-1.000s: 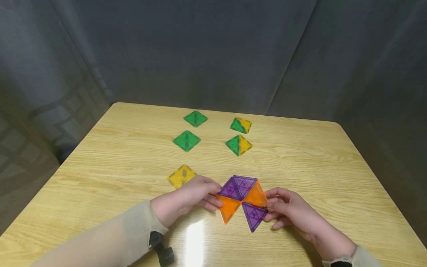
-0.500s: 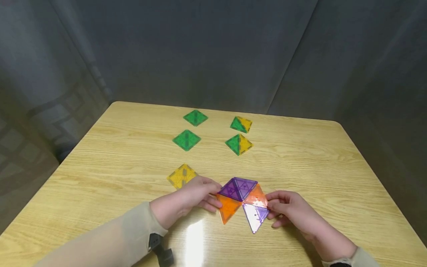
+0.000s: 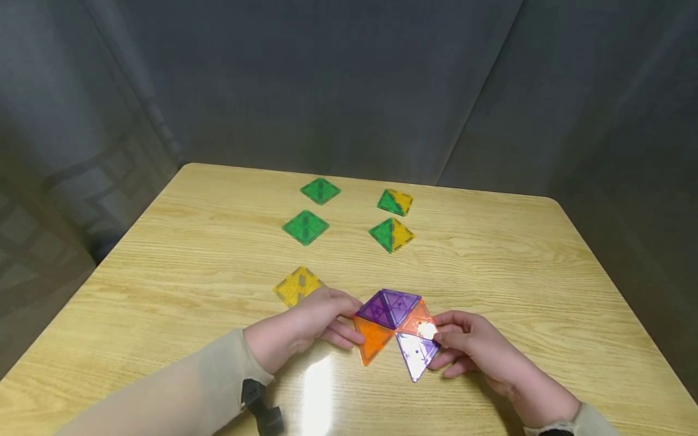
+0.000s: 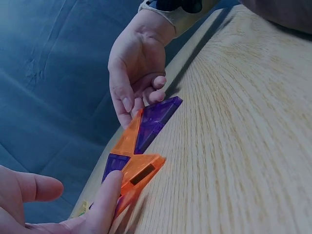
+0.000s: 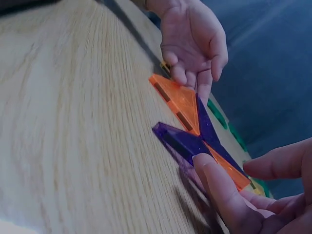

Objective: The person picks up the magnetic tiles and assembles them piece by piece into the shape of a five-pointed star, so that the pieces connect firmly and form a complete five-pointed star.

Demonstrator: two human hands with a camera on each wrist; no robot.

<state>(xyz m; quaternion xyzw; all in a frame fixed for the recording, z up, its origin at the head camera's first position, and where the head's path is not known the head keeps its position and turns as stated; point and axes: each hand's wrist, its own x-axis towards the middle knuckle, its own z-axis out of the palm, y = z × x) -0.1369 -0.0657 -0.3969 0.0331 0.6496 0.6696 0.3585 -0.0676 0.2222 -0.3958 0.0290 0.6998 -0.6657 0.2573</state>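
Observation:
A fan of joined magnetic tiles lies between my hands. Two dark purple triangles (image 3: 377, 310) make its far side, with an orange triangle (image 3: 373, 342) at left. On the right are a second orange triangle (image 3: 418, 316) and a purple triangle (image 3: 416, 358) below it, both bright with glare. A gap at the near side separates the lower left and lower right triangles. My left hand (image 3: 322, 318) holds the left edge by its fingers. My right hand (image 3: 480, 348) holds the right corner, thumb on the edge, other fingers partly hidden behind. Shadows show beneath the tiles in both wrist views.
A yellow tile pair (image 3: 297, 286) lies beside my left hand, partly covered by it. Farther back are two green diamonds (image 3: 305, 227) and two green-and-yellow pairs (image 3: 391, 235). The wooden table (image 3: 518, 260) ends at a dark curtain (image 3: 327, 91).
The right-hand tiles have tilted slightly and now catch bright glare. My right fingers have shifted a little under the lower corner. My left hand has barely moved.

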